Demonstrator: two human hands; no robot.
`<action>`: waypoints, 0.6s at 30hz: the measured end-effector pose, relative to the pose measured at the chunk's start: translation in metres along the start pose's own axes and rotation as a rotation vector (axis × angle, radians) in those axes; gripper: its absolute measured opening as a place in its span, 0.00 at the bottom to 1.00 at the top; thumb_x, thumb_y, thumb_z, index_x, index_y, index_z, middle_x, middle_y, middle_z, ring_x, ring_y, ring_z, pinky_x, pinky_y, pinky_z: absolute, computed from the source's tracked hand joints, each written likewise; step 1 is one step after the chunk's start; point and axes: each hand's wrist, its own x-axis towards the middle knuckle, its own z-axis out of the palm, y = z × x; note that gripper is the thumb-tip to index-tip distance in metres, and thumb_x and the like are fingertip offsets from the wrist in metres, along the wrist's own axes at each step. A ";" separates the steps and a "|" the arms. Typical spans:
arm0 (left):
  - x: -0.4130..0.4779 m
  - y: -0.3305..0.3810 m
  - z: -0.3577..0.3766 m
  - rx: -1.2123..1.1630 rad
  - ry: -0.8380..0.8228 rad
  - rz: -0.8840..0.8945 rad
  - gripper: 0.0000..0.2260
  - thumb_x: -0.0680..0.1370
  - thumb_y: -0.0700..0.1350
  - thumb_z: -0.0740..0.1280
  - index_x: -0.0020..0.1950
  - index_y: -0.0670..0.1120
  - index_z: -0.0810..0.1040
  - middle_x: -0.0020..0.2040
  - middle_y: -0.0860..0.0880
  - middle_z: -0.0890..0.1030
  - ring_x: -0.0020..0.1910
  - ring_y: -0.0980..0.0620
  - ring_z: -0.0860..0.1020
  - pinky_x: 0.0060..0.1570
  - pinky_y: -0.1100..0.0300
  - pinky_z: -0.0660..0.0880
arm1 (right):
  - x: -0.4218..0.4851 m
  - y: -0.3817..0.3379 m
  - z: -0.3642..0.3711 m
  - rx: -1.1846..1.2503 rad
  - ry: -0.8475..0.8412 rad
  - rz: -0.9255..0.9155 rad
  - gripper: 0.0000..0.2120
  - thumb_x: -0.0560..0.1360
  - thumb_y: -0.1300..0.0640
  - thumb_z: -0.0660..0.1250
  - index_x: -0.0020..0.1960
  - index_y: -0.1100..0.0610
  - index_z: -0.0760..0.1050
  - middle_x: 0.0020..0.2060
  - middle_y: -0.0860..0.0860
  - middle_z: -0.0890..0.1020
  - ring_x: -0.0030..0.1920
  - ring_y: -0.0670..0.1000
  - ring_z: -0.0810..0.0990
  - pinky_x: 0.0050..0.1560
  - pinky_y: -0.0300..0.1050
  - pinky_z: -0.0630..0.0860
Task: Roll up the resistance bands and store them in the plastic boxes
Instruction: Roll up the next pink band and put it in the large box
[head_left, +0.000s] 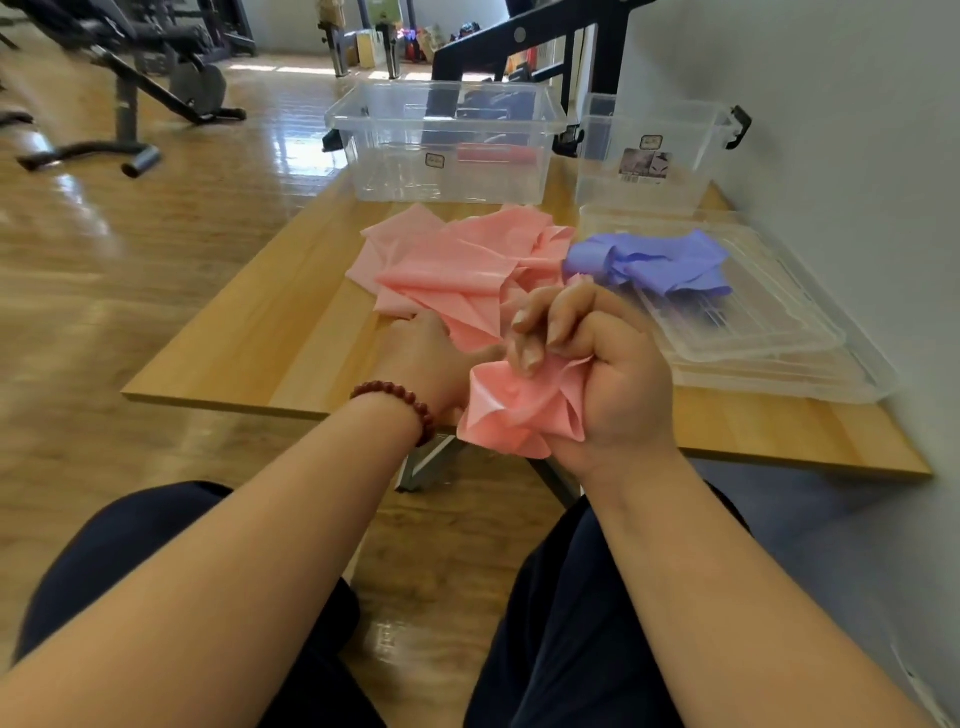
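Observation:
A crumpled pink resistance band (457, 270) lies spread over the middle of the wooden table (270, 343). My right hand (602, 374) grips one bunched end of it above the table's front edge, fingers curled round the folds. My left hand (431, 353), with a bead bracelet at the wrist, holds the same band just to the left, its fingers partly hidden under the pink sheet. A purple resistance band (654, 265) lies heaped on a clear lid. Two clear plastic boxes stand at the back: a large one (447, 140) and a smaller one (649, 156).
Clear plastic lids (753, 332) lie stacked at the table's right, against a grey wall (831, 156). Something red shows through the large box. Gym benches (130, 67) stand on the wood floor at the left. My knees are below the front edge.

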 end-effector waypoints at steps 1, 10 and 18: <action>0.001 0.003 0.000 0.055 0.018 0.006 0.14 0.77 0.53 0.65 0.43 0.43 0.74 0.40 0.49 0.76 0.33 0.55 0.71 0.29 0.61 0.65 | -0.003 0.001 0.000 0.001 -0.005 0.001 0.16 0.63 0.71 0.52 0.27 0.58 0.74 0.33 0.57 0.78 0.29 0.53 0.72 0.39 0.47 0.71; 0.020 0.001 0.005 0.254 0.099 -0.008 0.09 0.79 0.46 0.61 0.50 0.42 0.78 0.44 0.46 0.78 0.37 0.50 0.74 0.33 0.59 0.66 | -0.033 0.010 -0.004 -0.115 -0.082 0.074 0.07 0.59 0.65 0.59 0.30 0.59 0.75 0.34 0.57 0.77 0.33 0.54 0.73 0.38 0.43 0.73; 0.013 -0.016 0.000 -0.454 0.111 -0.153 0.09 0.80 0.47 0.63 0.41 0.50 0.75 0.39 0.49 0.78 0.37 0.51 0.76 0.38 0.58 0.75 | -0.048 0.025 -0.016 -0.141 0.019 0.135 0.08 0.59 0.67 0.59 0.29 0.59 0.75 0.32 0.58 0.76 0.30 0.54 0.70 0.37 0.44 0.70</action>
